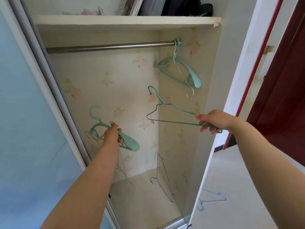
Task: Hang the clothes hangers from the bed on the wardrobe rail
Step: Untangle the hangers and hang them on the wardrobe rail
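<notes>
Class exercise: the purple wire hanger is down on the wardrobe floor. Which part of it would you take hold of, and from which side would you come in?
Take the purple wire hanger at its upper corner, coming from above through the open front. It seems to stand on end, leaning toward the wardrobe's right wall, so that thin wire corner points up with free space around it for a pinch grip. Its hook sits low on the left, harder to reach.

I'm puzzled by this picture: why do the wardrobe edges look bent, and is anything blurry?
Head view: the wide lens bows the wardrobe frame and rail; soft daylight, faint shadows; the green wire hanger is sharp, the pale hangers slightly smeared.
</notes>
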